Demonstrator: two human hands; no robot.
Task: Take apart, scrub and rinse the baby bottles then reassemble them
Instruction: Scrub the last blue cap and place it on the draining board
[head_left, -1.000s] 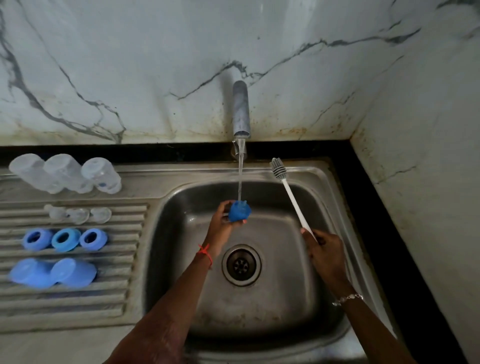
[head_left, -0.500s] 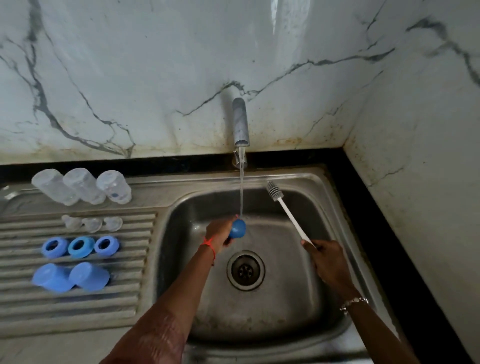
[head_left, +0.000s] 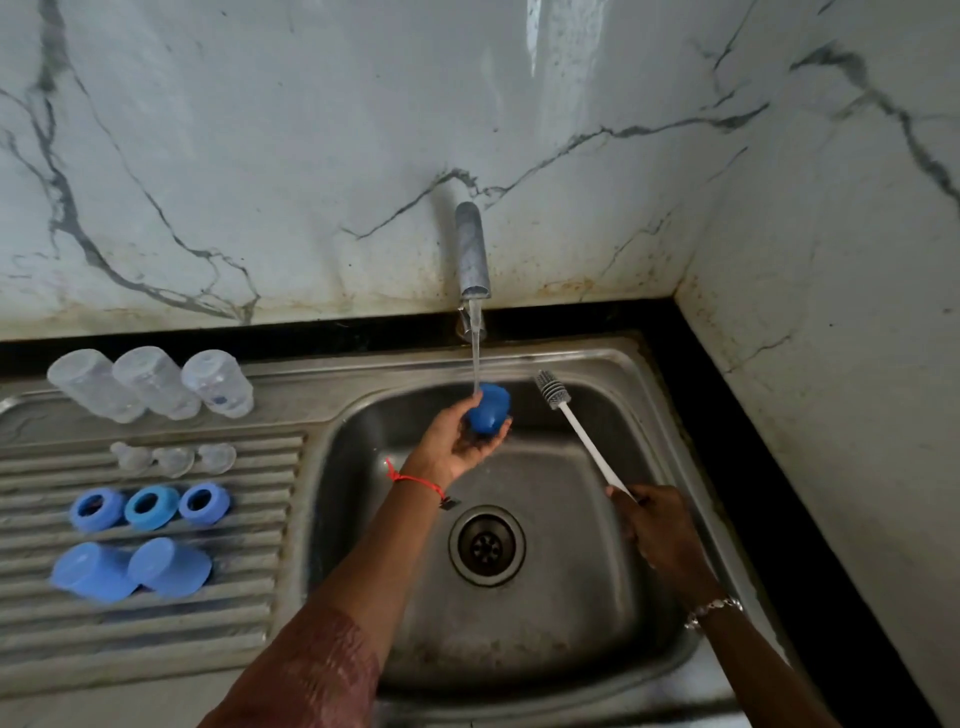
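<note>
My left hand (head_left: 457, 441) holds a blue bottle cap (head_left: 490, 408) palm up under the water running from the tap (head_left: 472, 252). My right hand (head_left: 660, 525) grips the white handle of a bottle brush (head_left: 576, 428), whose grey bristle head points up and left, just right of the cap. On the draining board lie three clear bottles (head_left: 150, 382), three clear teats (head_left: 174, 460), three blue collar rings (head_left: 150, 506) and two blue caps (head_left: 132, 569).
The steel sink basin (head_left: 561, 613) has a round drain (head_left: 487, 545) in its middle. A black counter strip (head_left: 779, 493) runs along the back and right side. Marble walls stand behind and to the right.
My left hand has turned palm up and lifted the blue cap closer to the spout. The brush stays tilted beside it in my right hand. The view has shifted slightly.
</note>
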